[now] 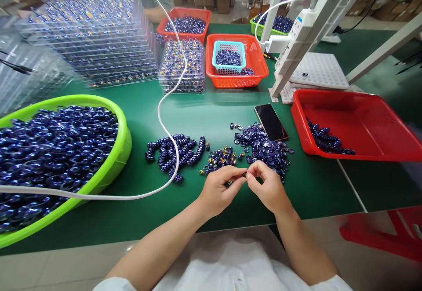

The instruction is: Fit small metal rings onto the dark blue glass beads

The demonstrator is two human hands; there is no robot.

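Note:
My left hand [221, 189] and my right hand [267, 186] meet above the green table, both closed in a pinch. A small dark piece shows at the left fingertips; its kind is hidden. What the right fingertips hold, if anything, cannot be made out. Just beyond my left hand lies a small heap of dark and gold pieces [222, 157]. A larger heap of glossy dark blue caps [268, 150] spreads behind my right hand. Farther left are rows of stacked dark blue ring-like pieces [180, 150].
A green basket [127, 137] full of dark blue pieces stands left. A white cable [161, 106] crosses the table. A phone [271, 121] lies beside the caps. At right is a red tray [362, 124]; behind stand clear stacked trays [115, 49], an orange basket [237, 81] and a metal post [296, 49].

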